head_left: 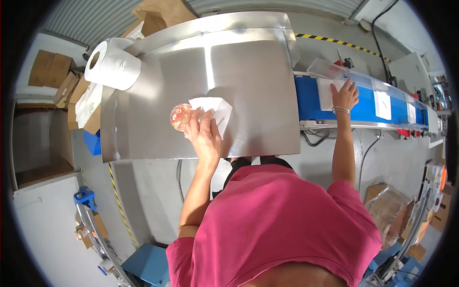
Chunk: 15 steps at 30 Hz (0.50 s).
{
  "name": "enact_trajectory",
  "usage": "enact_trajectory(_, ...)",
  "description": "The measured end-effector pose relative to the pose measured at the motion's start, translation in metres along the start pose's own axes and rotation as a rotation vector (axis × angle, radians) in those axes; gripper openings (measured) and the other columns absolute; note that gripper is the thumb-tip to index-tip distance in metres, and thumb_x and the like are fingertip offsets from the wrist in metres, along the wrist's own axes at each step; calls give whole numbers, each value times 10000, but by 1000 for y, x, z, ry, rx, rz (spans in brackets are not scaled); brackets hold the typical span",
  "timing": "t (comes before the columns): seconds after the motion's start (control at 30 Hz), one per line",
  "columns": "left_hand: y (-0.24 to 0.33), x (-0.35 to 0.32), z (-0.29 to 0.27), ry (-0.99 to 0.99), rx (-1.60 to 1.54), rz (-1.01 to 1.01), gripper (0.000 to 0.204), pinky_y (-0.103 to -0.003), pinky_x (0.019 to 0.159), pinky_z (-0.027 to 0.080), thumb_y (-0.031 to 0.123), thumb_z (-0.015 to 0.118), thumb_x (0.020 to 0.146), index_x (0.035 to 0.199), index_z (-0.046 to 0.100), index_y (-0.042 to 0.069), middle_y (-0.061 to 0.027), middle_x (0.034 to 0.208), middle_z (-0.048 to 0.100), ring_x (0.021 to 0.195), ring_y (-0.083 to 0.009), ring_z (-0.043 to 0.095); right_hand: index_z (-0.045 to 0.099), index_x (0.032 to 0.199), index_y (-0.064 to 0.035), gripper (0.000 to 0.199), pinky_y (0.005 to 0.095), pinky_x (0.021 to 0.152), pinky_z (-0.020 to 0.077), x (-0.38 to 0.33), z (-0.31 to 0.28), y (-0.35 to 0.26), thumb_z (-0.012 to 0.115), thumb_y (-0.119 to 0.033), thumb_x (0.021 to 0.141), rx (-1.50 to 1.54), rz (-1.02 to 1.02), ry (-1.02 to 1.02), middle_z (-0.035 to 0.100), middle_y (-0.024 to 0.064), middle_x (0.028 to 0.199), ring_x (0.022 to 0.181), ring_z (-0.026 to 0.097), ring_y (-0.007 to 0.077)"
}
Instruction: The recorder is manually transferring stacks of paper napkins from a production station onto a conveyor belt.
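On the steel table, my left hand (205,138) has its fingers closed over the near edge of a white box (219,111) with small dark print. Against the fingers and the box's left side lies a round, shiny red-and-gold patterned item (180,117); whether the hand grips it too is partly hidden. My right hand (345,97), fingers spread, reaches over the blue conveyor belt (308,100) to the right. Beside its fingers is a flat white packet (325,94); I cannot tell whether they touch. Farther along the belt lie more white packets (382,105).
A large white roll (112,64) stands at the table's back left corner, near open cardboard boxes (90,103). A clear plastic guard (368,81) runs along the belt's far side. Black cables (315,139) hang below the belt. A raised steel rim (215,28) bounds the table's back.
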<state>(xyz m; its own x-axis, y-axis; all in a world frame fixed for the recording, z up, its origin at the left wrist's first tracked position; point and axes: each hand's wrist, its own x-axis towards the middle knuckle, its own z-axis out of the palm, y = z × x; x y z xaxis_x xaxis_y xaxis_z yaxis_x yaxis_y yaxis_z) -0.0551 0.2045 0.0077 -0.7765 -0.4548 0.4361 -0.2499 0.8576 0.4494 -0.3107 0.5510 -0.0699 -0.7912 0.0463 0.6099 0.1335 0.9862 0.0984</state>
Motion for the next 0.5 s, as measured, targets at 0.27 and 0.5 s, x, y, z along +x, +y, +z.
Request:
enact_trajectory(0.27,2,1,-5,-19,-36,20,246,-524,1045,246,21,663,756,991,684,92,-126,1259,515,1258,-354,400,570,1220,-124,488,391,937,457,-28,-115,-153,746,-194,770,1473,-671,-981,552,58,1210,1099,551,240)
enact_trajectory(0.5,4,5,-9,-9,56,-15,354,-522,1047,235,155,695,791,1131,625,87,-151,1316,470,1281,-362,362,546,1223,-73,448,326,899,450,-46,-120,-196,704,-212,827,1486,-834,-1283,581,80,1095,1041,550,196)
